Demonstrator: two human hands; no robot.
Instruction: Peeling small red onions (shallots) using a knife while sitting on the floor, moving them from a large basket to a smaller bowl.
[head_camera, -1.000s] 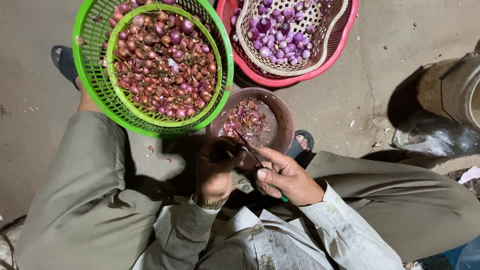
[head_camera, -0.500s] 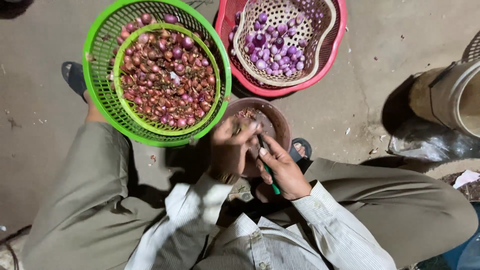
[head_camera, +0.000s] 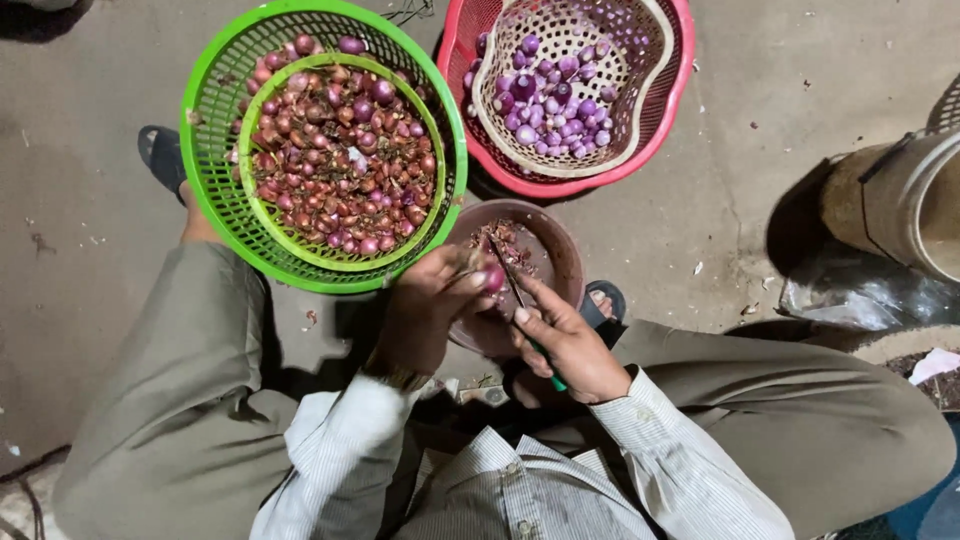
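My left hand (head_camera: 428, 305) pinches a small red shallot (head_camera: 493, 278) over a brown bowl (head_camera: 566, 262) that holds peelings. My right hand (head_camera: 566, 340) grips a small knife (head_camera: 512, 285) with a green handle, its blade lying against the shallot. A green basket (head_camera: 222, 190) heaped with unpeeled red shallots (head_camera: 340, 150) sits at the upper left. At the upper middle, a red basket (head_camera: 655, 115) holds a cream inner basket (head_camera: 640, 95) with peeled purple shallots (head_camera: 550, 95).
My knees in olive trousers spread to both sides, sandalled feet on the concrete floor. A tan bucket (head_camera: 915, 195) stands at the right edge with a clear plastic bag (head_camera: 860, 295) below it. Peel scraps lie scattered on the floor.
Both hands have risen from my lap to above the brown bowl. The view has shifted so the baskets sit lower in the frame. The knife now rests against the shallot.
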